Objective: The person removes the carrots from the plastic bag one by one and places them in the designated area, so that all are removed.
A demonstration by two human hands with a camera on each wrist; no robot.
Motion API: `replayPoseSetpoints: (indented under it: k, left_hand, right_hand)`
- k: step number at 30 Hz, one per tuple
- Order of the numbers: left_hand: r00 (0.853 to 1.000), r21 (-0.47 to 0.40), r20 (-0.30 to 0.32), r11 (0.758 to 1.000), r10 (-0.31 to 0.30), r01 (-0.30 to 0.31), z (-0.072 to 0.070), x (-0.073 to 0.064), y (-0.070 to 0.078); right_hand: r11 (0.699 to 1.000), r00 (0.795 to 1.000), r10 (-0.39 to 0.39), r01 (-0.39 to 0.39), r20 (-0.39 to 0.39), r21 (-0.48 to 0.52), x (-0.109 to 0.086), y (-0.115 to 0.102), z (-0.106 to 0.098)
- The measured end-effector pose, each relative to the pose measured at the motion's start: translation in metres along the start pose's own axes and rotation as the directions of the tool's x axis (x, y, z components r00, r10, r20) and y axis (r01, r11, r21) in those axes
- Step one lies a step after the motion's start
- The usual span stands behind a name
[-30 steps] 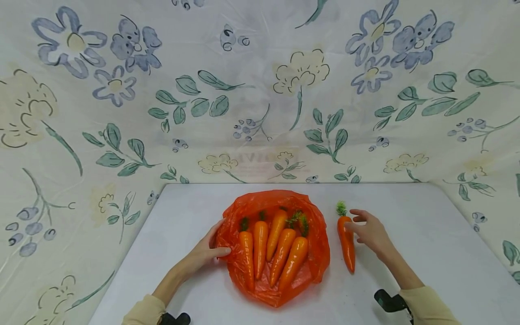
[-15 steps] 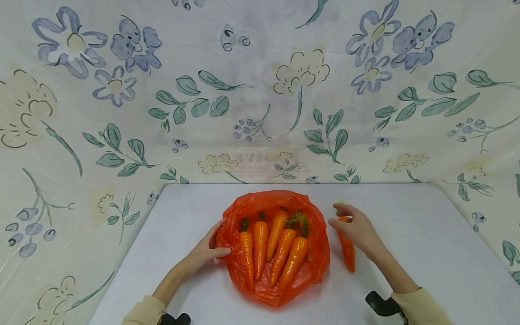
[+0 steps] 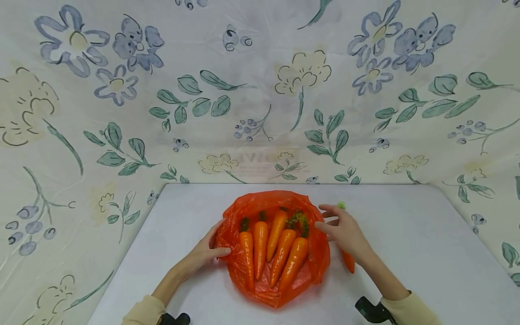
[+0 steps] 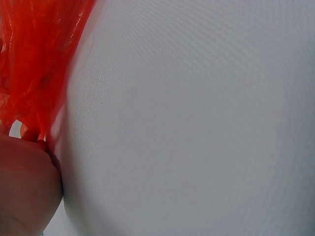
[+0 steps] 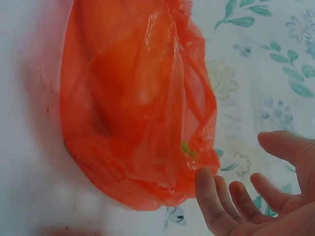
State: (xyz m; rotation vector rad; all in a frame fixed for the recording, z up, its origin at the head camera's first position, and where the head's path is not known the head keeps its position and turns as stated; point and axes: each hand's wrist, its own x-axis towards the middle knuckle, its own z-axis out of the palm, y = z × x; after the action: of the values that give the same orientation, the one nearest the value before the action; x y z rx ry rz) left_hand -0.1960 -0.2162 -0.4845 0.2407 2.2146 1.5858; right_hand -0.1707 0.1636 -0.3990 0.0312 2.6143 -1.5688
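Note:
A thin red plastic bag (image 3: 279, 295) lies spread wide at its mouth, with several orange carrots (image 3: 294, 264) with green tops inside. My left hand (image 3: 203, 253) pinches the bag's left rim, thumb over the edge; the left wrist view shows red film (image 4: 44, 54) gathered by that hand (image 4: 27, 187). At the right rim hovers my right hand (image 3: 348, 234), fingers spread and holding nothing; in the right wrist view its fingertips come close to the bag (image 5: 133, 108), and contact there is unclear. A lone carrot (image 3: 348, 262) lies on the table, partly hidden beneath the right hand.
The white table (image 3: 195, 205) ends at the back against a hanging cloth (image 3: 260, 104) printed with flowers and leaves. Black wrist camera mounts (image 3: 373, 310) sit near both sleeves.
My right hand has moved left from above the lone carrot to the bag's right rim, covering more of that carrot. The left hand, the bag and the carrots have stayed in place.

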Motion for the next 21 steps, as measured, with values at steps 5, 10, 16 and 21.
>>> replayPoseSetpoints:
  k: [5,10,16,21]
  left_hand:
    - [1.0,0.008,-0.003,1.0,-0.006,0.006,0.0,-0.001,0.003]
    - [1.0,0.009,-0.01,1.0,-0.017,0.017,0.0,-0.001,0.002]
    - [1.0,-0.001,-0.011,1.0,-0.019,0.019,0.0,0.0,0.001]
    - [1.0,-0.003,-0.001,1.0,0.004,-0.004,0.0,0.001,-0.001]
  right_hand:
    - [1.0,1.0,-0.019,0.018,0.013,0.009,0.001,-0.001,0.01]
    - [0.999,0.999,-0.034,0.035,0.032,-0.013,0.007,-0.001,0.022]
    - [0.999,0.999,-0.034,0.035,0.03,-0.032,0.014,-0.005,0.034]
    - [0.997,0.998,-0.064,0.065,0.023,-0.031,0.02,-0.01,0.045]
